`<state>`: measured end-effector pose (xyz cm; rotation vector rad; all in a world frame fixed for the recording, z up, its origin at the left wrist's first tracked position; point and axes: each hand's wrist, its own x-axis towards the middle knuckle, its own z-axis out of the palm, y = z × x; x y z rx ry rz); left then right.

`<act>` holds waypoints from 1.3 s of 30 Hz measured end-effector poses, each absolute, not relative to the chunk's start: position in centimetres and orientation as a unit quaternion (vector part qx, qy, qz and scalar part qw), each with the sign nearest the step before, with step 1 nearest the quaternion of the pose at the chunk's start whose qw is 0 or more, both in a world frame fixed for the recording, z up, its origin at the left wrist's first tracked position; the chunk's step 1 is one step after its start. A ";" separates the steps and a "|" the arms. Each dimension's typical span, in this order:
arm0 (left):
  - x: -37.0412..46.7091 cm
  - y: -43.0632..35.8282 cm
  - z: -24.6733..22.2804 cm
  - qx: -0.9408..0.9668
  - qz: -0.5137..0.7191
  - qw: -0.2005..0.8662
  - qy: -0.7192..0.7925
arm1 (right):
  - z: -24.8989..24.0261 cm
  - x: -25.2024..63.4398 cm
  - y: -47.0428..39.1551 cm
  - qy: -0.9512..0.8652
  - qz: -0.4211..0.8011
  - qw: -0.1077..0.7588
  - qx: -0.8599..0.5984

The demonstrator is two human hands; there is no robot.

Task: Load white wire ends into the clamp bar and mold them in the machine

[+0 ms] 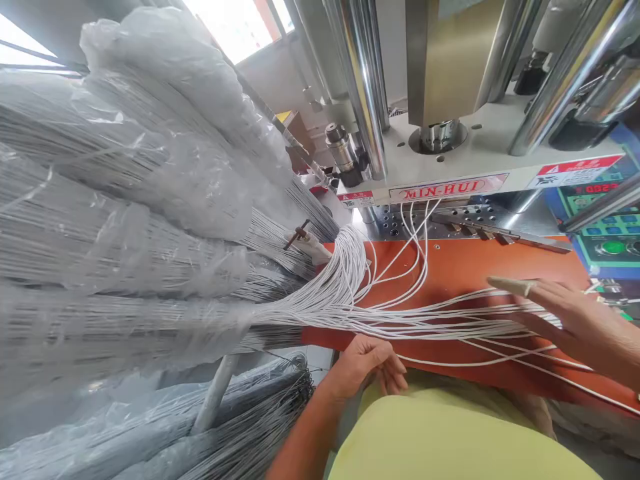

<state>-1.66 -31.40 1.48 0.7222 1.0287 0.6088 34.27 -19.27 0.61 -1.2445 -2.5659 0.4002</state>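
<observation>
White, thin, flexible cables [325, 307] pass beneath the right hand [570, 317], fingers outstretched, not gripping; the left hand [373, 363] curls loosely, its hold unclear.

Brown box [301, 132] below a bright window [237, 28]

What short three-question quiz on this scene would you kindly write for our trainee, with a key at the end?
1. Which of the person's hands is over the white cables, left or right?
2. True or false: some of those cables lie on the orange work surface.
3. Fill in the blank: the red lettering on the machine reads ____.

Key:
1. The right hand.
2. True.
3. MIN-HUI.
</observation>
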 end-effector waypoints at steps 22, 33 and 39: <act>0.8 -21.6 3.6 0.760 0.135 0.368 0.519 | 5.2 25.3 -15.4 -0.833 0.397 0.001 -0.385; 2.3 -22.1 2.0 0.812 0.080 0.226 0.533 | 1.0 26.7 -16.2 -0.946 0.077 0.028 -0.313; 2.9 -21.5 1.9 0.828 0.042 0.218 0.514 | 0.8 28.3 -15.8 -0.942 0.145 0.055 -0.298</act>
